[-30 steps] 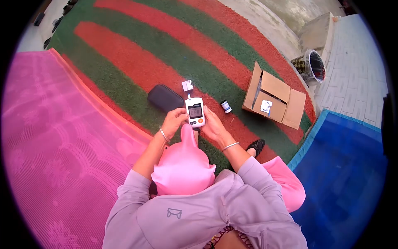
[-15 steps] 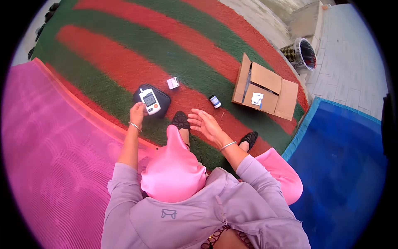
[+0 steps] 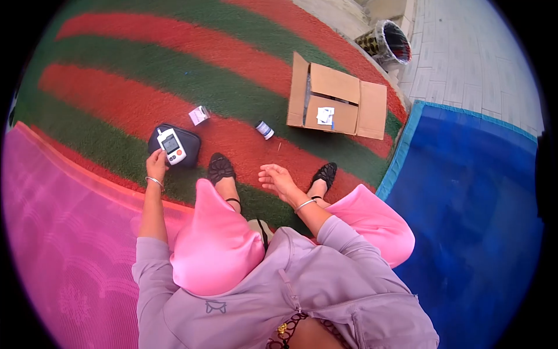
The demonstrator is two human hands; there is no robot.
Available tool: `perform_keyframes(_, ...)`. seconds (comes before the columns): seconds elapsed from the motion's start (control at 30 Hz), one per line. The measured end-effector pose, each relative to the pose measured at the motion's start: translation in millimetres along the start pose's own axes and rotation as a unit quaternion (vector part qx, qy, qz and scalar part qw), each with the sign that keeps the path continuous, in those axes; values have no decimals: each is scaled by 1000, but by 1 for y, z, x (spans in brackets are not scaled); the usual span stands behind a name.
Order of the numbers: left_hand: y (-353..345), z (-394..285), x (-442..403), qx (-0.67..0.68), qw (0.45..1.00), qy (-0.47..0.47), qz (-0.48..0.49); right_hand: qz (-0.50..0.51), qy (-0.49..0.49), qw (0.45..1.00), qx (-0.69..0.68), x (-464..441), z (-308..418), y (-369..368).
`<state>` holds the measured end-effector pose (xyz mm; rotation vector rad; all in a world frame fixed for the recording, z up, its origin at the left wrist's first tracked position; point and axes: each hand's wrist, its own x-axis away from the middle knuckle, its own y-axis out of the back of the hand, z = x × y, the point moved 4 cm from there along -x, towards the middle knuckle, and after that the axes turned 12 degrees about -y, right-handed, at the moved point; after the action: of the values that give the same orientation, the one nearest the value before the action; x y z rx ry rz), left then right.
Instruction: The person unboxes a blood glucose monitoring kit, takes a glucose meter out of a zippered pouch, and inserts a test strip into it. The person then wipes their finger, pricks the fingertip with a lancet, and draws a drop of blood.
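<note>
Head view: left hand (image 3: 156, 165) seemingly pinches the meter (image 3: 172, 146); right hand (image 3: 280, 180) half-open.

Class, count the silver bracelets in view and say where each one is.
2. One bracelet is on the wrist of the left hand; a second bracelet is by the right hand. Sleeves could hide more.

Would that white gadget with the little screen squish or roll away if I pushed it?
The white meter probably wouldn't squish, because its casing looks like hard plastic. It likely wouldn't roll either, since it's flat and longer than it is wide; it would more likely slide. Its screen looks smooth and glassy, so it might scratch or crack if dropped.
</note>
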<state>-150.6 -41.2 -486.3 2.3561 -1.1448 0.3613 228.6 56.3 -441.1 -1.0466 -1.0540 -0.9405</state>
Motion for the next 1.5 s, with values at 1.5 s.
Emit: perform_keyframes(1.5,3,-246,120,104,977,-186,-4,-26,390,916,-94,174,159,38)
